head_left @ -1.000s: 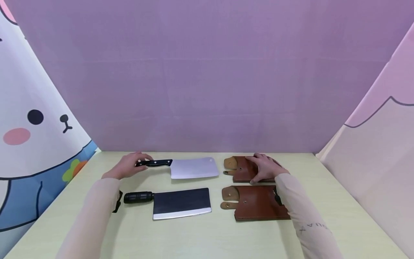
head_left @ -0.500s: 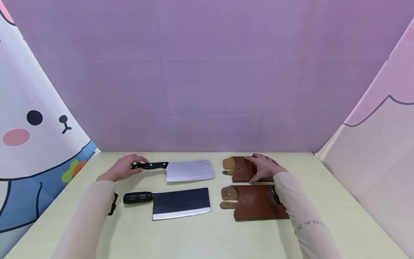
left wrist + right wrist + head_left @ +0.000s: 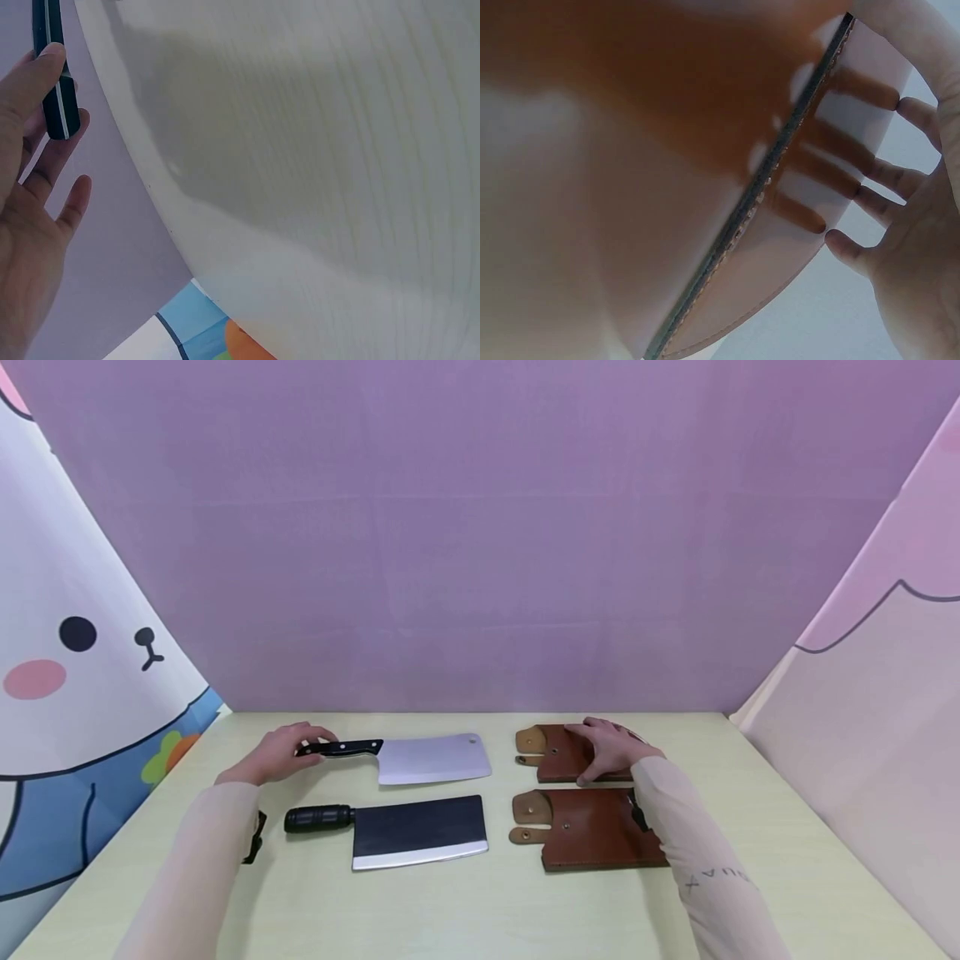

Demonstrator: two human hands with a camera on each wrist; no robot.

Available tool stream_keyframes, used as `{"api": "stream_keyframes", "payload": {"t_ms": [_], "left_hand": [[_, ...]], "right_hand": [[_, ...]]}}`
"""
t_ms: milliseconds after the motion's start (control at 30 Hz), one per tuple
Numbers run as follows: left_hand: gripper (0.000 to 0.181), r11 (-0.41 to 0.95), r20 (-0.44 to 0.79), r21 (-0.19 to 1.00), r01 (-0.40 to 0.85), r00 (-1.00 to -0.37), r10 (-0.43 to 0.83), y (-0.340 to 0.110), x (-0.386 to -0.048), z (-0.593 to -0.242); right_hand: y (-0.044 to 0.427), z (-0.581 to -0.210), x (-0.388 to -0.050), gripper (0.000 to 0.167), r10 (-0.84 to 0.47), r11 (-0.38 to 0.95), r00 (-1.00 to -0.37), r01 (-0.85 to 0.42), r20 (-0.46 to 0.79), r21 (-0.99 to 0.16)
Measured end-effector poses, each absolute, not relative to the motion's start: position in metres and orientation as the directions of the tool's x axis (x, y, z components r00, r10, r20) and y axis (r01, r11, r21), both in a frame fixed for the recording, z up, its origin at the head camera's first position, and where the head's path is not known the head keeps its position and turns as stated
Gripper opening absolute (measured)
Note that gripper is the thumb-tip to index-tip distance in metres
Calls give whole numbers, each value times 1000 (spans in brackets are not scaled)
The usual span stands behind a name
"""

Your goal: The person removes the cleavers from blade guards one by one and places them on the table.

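My left hand (image 3: 281, 753) pinches the black riveted handle of a silver cleaver (image 3: 435, 758) at the far left of the table. The butt of that handle (image 3: 56, 90) shows between thumb and fingers in the left wrist view. A second cleaver (image 3: 420, 828), dark-bladed with a bright edge and black ribbed handle, lies nearer. At the right, my right hand (image 3: 609, 748) rests with spread fingers on the farther brown leather sheath (image 3: 557, 752), partly hiding it. In the right wrist view, my fingertips (image 3: 844, 238) touch glossy leather. The nearer leather sheath (image 3: 600, 835) lies under the right forearm, partly covered.
The pale table (image 3: 480, 918) ends at a purple backdrop (image 3: 480, 543). A cartoon-printed cloth (image 3: 97, 710) stands at the left, a pink and white one (image 3: 892, 710) at the right. Tan strap flaps (image 3: 531, 836) point left from the nearer sheath.
My left hand has moved a little left and nearer, carrying the silver cleaver away from the sheaths. The right hand stays on the farther sheath. The dark cleaver has not moved.
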State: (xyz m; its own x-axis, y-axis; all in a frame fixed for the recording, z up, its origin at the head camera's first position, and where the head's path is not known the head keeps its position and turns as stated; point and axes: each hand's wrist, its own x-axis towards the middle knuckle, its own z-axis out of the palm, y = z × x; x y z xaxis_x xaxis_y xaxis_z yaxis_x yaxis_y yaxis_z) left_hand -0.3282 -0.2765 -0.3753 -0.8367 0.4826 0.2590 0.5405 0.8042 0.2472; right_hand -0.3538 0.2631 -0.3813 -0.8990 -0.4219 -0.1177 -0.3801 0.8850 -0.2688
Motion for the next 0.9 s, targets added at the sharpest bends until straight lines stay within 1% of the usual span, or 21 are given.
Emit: {"api": "stream_keyframes", "payload": {"t_ms": [233, 467, 900], "left_hand": [[29, 821, 222, 263, 506, -860, 458, -279, -327, -376], [30, 846, 166, 272, 457, -889, 427, -281, -327, -380], [30, 867, 82, 305, 393, -918, 387, -279, -330, -386]], "right_hand": [[260, -381, -358, 95, -389, 904, -906, -341, -165, -258], [259, -379, -356, 94, -381, 908, -907, -330, -181, -258], [258, -382, -359, 94, -368, 910, -906, -304, -211, -281]]}}
